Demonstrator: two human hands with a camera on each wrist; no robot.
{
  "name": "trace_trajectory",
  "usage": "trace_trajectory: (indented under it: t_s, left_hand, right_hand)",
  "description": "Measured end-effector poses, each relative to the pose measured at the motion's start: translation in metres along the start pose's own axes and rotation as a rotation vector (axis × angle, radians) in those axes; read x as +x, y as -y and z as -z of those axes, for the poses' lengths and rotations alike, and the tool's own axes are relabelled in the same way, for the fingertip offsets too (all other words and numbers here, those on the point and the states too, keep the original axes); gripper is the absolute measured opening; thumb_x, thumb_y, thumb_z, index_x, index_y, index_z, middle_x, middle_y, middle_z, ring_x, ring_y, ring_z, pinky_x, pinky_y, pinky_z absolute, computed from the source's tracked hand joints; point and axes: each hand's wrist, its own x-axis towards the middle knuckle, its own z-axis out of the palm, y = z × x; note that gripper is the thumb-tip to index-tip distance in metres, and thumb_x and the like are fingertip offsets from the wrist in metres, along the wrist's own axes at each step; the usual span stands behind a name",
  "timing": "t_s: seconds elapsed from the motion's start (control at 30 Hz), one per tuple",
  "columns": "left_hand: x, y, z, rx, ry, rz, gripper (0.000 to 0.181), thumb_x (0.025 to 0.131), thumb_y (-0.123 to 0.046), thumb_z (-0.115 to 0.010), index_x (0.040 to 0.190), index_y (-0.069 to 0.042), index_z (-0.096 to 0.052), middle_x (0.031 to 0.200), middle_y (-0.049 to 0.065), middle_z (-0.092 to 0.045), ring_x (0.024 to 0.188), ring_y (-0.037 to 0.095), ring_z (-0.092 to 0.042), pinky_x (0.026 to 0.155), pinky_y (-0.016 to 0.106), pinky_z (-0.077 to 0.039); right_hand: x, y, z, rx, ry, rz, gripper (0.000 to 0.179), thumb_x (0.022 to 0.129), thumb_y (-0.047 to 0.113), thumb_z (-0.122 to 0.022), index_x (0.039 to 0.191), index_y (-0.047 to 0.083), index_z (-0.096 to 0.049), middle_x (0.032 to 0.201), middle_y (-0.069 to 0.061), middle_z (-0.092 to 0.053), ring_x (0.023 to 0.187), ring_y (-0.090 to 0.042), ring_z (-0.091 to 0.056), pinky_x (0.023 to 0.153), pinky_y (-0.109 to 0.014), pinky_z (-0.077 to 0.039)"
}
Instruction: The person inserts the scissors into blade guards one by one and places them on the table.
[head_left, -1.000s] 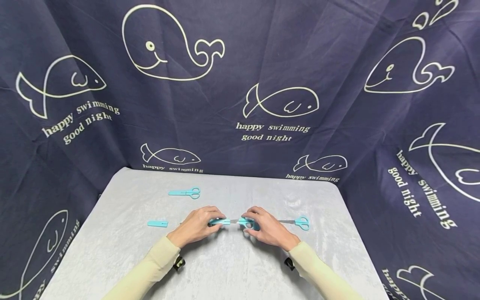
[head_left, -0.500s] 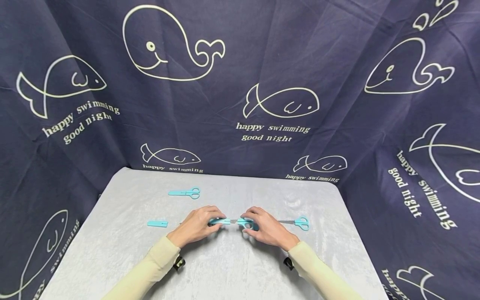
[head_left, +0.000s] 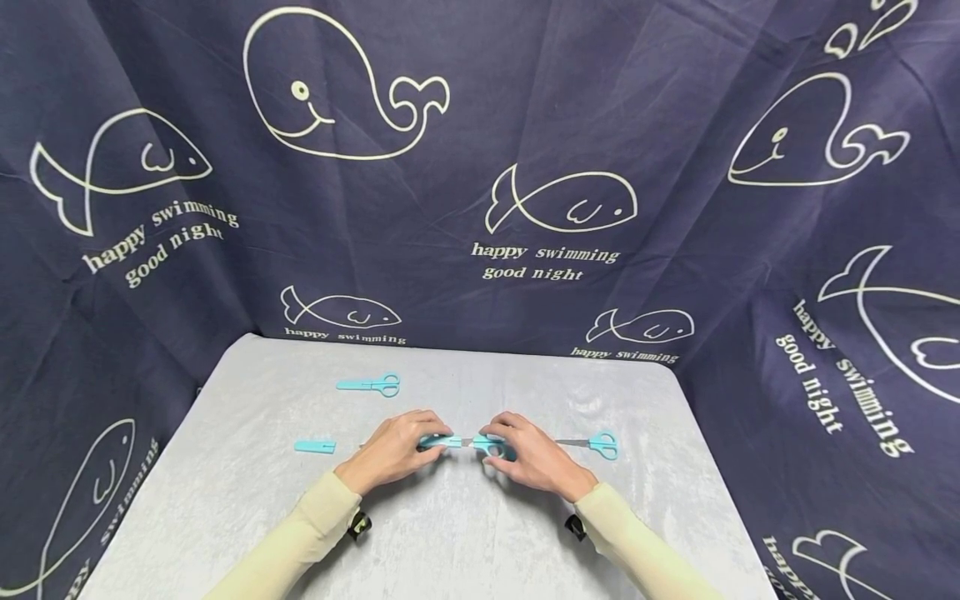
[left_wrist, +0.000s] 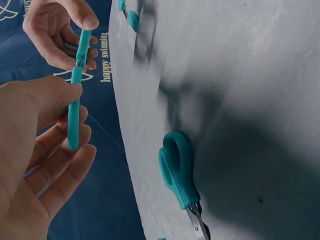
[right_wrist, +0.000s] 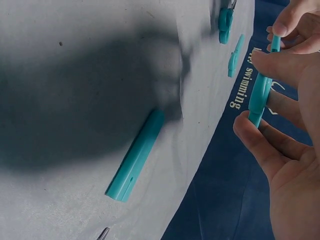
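Observation:
In the head view my left hand (head_left: 393, 446) pinches a turquoise blade sheath (head_left: 447, 442) between thumb and fingers. My right hand (head_left: 528, 454) grips a pair of turquoise-handled scissors (head_left: 491, 446), blades pointing left. The blades are partly inside the sheath, with a short strip of metal showing between sheath and handles. Both pieces are held above the table. Below my left hand lie other unsheathed scissors (left_wrist: 180, 165), mostly hidden in the head view. A loose sheath (right_wrist: 135, 157) lies below my right hand.
Sheathed scissors (head_left: 369, 385) lie at the back left of the grey table (head_left: 465, 542). A loose sheath (head_left: 315, 447) lies left of my left hand. Bare-bladed scissors (head_left: 602, 445) lie to the right. A dark blue curtain (head_left: 450, 208) stands around the table's back and sides.
The held scissors have shifted slightly left, deeper into the sheath, so the metal strip between them is shorter. The things on the table have not moved.

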Motion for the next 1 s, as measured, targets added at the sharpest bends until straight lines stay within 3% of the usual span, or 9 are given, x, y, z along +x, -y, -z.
trace_trajectory:
  t_s: [0.63, 1.0]
  left_hand:
    - [-0.0006, 0.0024, -0.0046, -0.006, 0.009, -0.008, 0.021, 0.087, -0.026, -0.075, 0.108, -0.022, -0.074, 0.099, -0.009, -0.067, 0.087, 0.007, -0.062, 0.072, 0.027, -0.054]
    - [-0.0006, 0.0022, -0.0051, -0.046, 0.020, -0.002, 0.023, 0.086, -0.024, -0.076, 0.108, -0.015, -0.074, 0.097, -0.005, -0.068, 0.082, 0.011, -0.064, 0.072, 0.026, -0.054]
  right_hand:
    - [-0.0007, 0.0015, 0.0006, 0.000, 0.016, -0.018, 0.036, 0.087, 0.027, -0.075, 0.120, 0.016, -0.067, 0.115, 0.002, -0.058, 0.095, -0.008, -0.056, 0.082, -0.028, -0.052]
    - [0.0028, 0.0034, 0.0003, -0.004, 0.010, -0.008, 0.036, 0.088, 0.028, -0.074, 0.120, 0.015, -0.067, 0.114, 0.001, -0.058, 0.097, -0.011, -0.057, 0.083, -0.029, -0.052]
